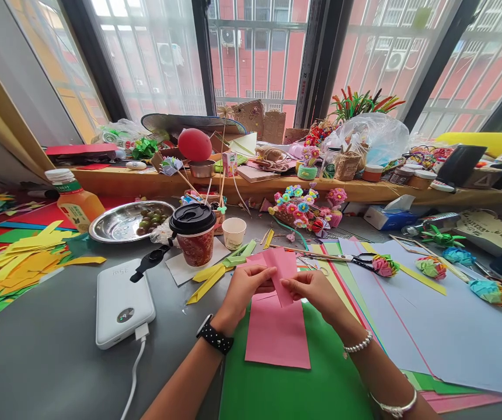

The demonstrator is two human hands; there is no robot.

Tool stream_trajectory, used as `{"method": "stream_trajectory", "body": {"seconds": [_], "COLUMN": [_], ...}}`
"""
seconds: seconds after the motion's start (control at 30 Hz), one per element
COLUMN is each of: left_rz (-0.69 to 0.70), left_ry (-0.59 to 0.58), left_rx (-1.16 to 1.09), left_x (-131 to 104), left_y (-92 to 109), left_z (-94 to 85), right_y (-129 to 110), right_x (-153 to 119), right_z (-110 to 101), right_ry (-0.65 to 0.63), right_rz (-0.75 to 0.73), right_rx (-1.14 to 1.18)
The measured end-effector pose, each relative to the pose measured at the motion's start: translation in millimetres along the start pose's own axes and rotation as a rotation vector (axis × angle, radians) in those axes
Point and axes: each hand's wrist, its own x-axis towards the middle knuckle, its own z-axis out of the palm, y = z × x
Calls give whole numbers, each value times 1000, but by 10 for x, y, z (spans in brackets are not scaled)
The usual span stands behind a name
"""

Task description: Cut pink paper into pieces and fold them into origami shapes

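Between my two hands is a folded strip of pink paper (279,267), held up above the work surface. My left hand (251,286) pinches its left edge between thumb and fingers. On the opposite edge, my right hand (314,290) grips the strip with thumb and forefinger. Beneath it, a larger pink sheet (277,338) lies flat on a green board (260,391). Further pink paper shows behind my fingers, partly hidden. Scissors (358,261) with dark handles rest to the right of my right hand.
Left of my arms are a white power bank (124,303) with a cable, a lidded coffee cup (193,236), a small paper cup (234,233) and a metal plate (102,227) of grapes. Yellow strips (18,256) pile at far left. Large white sheets (435,315) cover the right side.
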Motion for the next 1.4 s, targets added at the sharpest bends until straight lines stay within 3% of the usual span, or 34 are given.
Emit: {"method": "stream_trajectory", "body": {"seconds": [0.77, 1.03, 1.4], "left_rz": [17, 34, 47], "left_ry": [12, 15, 20], "left_rx": [4, -50, -50], "left_x": [-11, 0, 0], "left_y": [19, 19, 32], "left_z": [16, -23, -17], "right_y": [-35, -56, -36], "right_x": [-10, -31, -17], "right_z": [32, 19, 34], "right_ry": [45, -27, -7], "right_rz": [-51, 1, 6], "right_rx": [-20, -29, -2]}}
